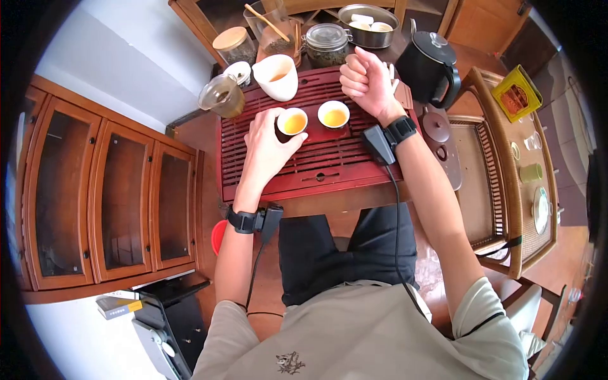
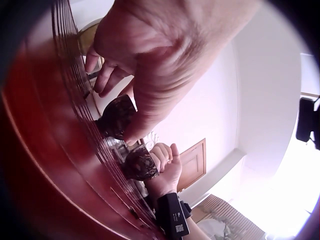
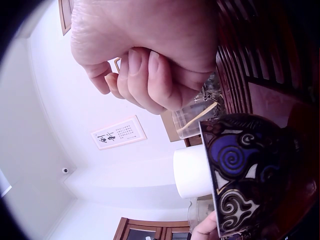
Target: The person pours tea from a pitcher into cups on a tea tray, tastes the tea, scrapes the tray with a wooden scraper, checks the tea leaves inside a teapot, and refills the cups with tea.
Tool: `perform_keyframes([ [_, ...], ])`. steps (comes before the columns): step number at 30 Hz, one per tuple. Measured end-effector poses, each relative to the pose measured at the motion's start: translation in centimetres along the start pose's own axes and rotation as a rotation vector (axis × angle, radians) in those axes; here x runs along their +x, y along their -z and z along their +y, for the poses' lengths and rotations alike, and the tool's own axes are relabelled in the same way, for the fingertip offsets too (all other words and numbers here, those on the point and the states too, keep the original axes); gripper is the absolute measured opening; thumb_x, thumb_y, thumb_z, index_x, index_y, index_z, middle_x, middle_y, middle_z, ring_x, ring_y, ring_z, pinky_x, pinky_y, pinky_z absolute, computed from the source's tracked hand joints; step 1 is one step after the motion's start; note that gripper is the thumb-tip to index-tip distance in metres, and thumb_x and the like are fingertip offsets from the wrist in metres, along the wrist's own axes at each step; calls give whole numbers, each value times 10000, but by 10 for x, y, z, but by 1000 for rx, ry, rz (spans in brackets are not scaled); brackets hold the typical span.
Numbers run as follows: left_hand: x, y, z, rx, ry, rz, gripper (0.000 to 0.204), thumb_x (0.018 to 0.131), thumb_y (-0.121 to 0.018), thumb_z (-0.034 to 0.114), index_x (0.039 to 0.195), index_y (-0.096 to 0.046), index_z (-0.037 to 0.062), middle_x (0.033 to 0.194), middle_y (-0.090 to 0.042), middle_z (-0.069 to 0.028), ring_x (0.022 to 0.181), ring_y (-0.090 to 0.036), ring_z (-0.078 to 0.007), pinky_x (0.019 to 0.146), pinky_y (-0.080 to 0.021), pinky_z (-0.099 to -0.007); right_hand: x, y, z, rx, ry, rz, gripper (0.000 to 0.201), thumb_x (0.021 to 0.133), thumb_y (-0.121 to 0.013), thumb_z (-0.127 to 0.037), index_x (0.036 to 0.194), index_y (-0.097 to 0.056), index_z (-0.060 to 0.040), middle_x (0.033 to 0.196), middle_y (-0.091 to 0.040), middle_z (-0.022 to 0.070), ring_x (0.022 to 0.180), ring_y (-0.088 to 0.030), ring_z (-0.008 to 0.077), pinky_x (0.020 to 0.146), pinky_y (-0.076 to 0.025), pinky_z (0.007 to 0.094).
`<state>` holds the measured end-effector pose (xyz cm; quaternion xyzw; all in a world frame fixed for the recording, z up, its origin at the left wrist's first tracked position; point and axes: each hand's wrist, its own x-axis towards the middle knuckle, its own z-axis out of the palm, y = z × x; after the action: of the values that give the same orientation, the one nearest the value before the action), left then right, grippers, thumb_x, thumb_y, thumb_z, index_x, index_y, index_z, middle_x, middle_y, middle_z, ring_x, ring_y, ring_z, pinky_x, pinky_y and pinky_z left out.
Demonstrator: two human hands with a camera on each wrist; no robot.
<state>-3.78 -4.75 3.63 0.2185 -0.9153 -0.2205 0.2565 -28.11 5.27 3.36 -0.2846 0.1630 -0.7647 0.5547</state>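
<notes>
My left hand (image 1: 269, 142) is at a small teacup (image 1: 292, 121) of amber tea on the slatted red tea tray (image 1: 316, 180), thumb on one side and fingers on the other. The left wrist view shows the dark patterned outside of this cup (image 2: 118, 117) against the thumb. Beside it on the tray stands a second teacup (image 1: 334, 114), also holding tea; its blue-and-white swirl pattern (image 3: 232, 155) fills the lower right of the right wrist view. Above and right of that cup is my right hand (image 1: 370, 85), fingers curled into the palm with nothing visible in them.
A white pitcher (image 1: 277, 78) and a glass pitcher (image 1: 221, 95) stand at the tray's far left. Jars, including a clamp-lid jar (image 1: 327, 45), and a metal pot (image 1: 369, 28) line the back. Right are a black kettle (image 1: 434, 63), a brown teapot (image 1: 437, 126) and a wicker stand (image 1: 506, 183).
</notes>
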Motion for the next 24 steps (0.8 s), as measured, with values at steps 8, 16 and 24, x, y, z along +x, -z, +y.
perform_keyframes([
  [8, 0, 10, 2, -69, 64, 22, 492, 738, -819, 199, 1134, -568, 50, 1071, -641, -113, 1020, -610, -235, 921, -469, -367, 1, 2, 2, -5, 0, -12, 449, 1005, -446, -332, 612, -310, -164, 539, -251, -72, 438, -215, 52, 401, -185, 219],
  [16, 13, 58, 14, -217, 109, 51, 476, 783, -793, 113, 1179, -547, 17, 1075, -645, -78, 972, -619, -141, 847, -506, -286, 0, 2, 1, -22, -4, -4, 442, 1001, -460, -336, 618, -319, -168, 543, -247, -77, 444, -217, 48, 402, -175, 216],
  [24, 34, 112, 10, -224, 110, 121, 465, 812, -769, 187, 1194, -571, 11, 1109, -629, -70, 984, -573, -112, 752, -444, -232, 0, 0, 1, -54, 12, 9, 440, 1001, -460, -331, 620, -313, -168, 540, -244, -79, 437, -218, 47, 394, -170, 215],
])
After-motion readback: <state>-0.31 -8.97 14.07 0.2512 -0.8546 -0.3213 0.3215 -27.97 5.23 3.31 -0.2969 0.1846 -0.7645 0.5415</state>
